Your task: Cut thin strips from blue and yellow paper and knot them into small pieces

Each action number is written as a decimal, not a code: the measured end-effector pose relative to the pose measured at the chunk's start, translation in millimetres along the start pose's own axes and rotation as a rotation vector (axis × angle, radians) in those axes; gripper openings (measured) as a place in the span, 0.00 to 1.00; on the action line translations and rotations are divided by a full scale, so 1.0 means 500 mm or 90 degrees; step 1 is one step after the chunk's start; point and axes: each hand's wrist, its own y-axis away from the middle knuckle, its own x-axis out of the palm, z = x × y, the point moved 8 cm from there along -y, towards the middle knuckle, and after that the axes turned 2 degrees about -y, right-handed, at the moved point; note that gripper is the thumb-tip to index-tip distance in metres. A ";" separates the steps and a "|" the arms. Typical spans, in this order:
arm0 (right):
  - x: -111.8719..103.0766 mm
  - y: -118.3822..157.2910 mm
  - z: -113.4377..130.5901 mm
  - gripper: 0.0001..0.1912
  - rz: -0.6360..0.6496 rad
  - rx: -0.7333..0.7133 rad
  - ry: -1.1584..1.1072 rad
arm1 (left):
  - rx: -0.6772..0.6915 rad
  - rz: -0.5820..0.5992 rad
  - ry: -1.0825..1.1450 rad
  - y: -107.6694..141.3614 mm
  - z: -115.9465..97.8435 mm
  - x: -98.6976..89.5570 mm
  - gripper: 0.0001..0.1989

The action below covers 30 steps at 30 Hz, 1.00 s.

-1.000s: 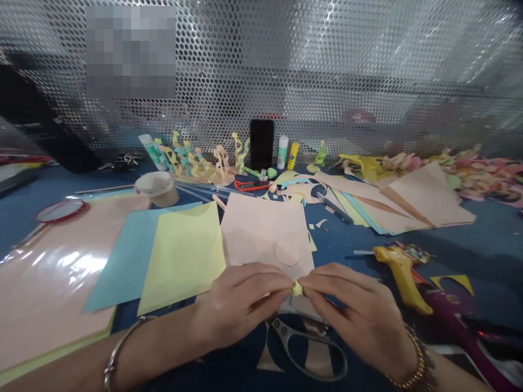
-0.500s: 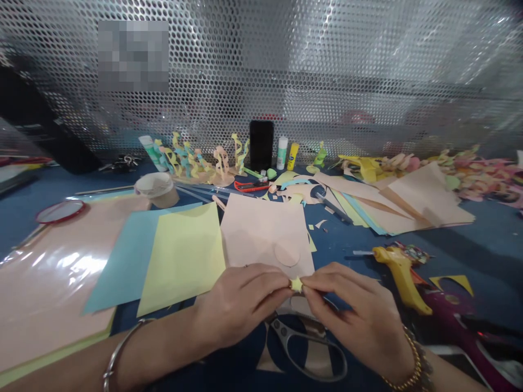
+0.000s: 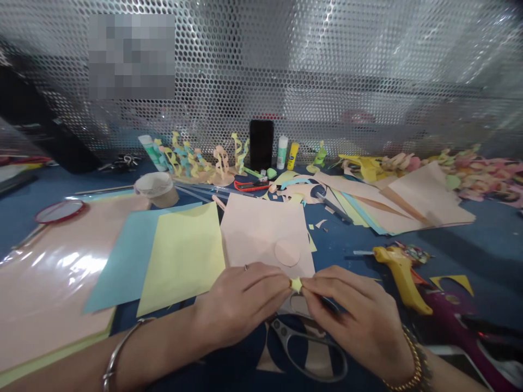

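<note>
A small yellow paper star (image 3: 296, 285) is pinched between the fingertips of both hands. My left hand (image 3: 247, 302) grips its left side, thumb and fingers closed. From the right, my right hand (image 3: 353, 313) holds the opposite side in a similar pinch. Just beyond the fingers lies a pink paper sheet (image 3: 261, 226) with a round pink paper piece (image 3: 287, 252) on it. Scissors (image 3: 312, 354) with grey handles lie below the hands, their blades partly hidden. Yellow paper (image 3: 186, 253) and blue paper (image 3: 122, 261) lie left of the pink sheet.
A yellow glue gun (image 3: 402, 275) lies at the right. Farther back stand a phone (image 3: 261, 144), glue sticks (image 3: 281, 152), curly paper shapes (image 3: 220, 163) and a tape roll (image 3: 157, 189). Paper scraps and a cutter (image 3: 251, 185) lie before them; a perforated metal panel (image 3: 261, 76) rises behind.
</note>
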 end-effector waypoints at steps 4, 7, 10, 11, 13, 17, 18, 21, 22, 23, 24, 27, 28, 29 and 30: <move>-0.002 0.000 -0.004 0.08 0.000 0.025 -0.018 | -0.020 -0.027 -0.004 -0.012 0.001 -0.010 0.05; 0.000 0.001 -0.001 0.08 0.000 0.011 -0.017 | 0.015 -0.020 -0.040 -0.015 -0.007 -0.010 0.05; 0.002 0.002 0.000 0.08 0.007 0.001 -0.016 | 0.041 -0.016 -0.065 -0.013 -0.011 -0.010 0.06; 0.001 0.001 -0.002 0.08 0.009 0.008 -0.027 | 0.037 -0.018 -0.064 -0.012 -0.010 -0.012 0.06; -0.002 -0.003 -0.012 0.07 0.009 0.040 -0.060 | 0.025 -0.023 -0.050 -0.011 -0.006 -0.015 0.06; -0.007 -0.012 -0.024 0.09 0.012 0.078 -0.107 | 0.026 -0.009 -0.023 -0.013 -0.006 -0.016 0.07; -0.007 -0.014 -0.022 0.09 0.017 0.068 -0.113 | 0.028 -0.005 -0.022 -0.013 -0.006 -0.015 0.08; -0.003 -0.014 -0.017 0.10 0.034 0.051 -0.121 | 0.016 -0.003 -0.007 -0.012 -0.002 -0.012 0.08; -0.002 -0.013 -0.017 0.11 0.036 0.053 -0.117 | 0.005 -0.004 0.003 -0.012 0.002 -0.011 0.08; -0.002 -0.013 -0.017 0.10 0.035 0.053 -0.113 | -0.012 -0.011 0.014 -0.012 0.006 -0.012 0.08; -0.003 -0.012 -0.016 0.10 0.032 0.052 -0.107 | -0.031 -0.023 0.023 -0.012 0.011 -0.014 0.08; -0.008 -0.011 -0.012 0.08 0.010 0.043 -0.089 | -0.057 -0.047 0.036 -0.015 0.014 -0.020 0.06; -0.010 -0.011 -0.011 0.08 0.003 0.039 -0.081 | -0.051 -0.048 0.033 -0.016 0.012 -0.021 0.06; -0.010 -0.011 -0.009 0.08 -0.002 0.034 -0.073 | -0.040 -0.045 0.025 -0.017 0.007 -0.022 0.05; -0.010 -0.010 -0.007 0.08 -0.003 0.027 -0.066 | -0.028 -0.039 0.014 -0.018 0.003 -0.021 0.05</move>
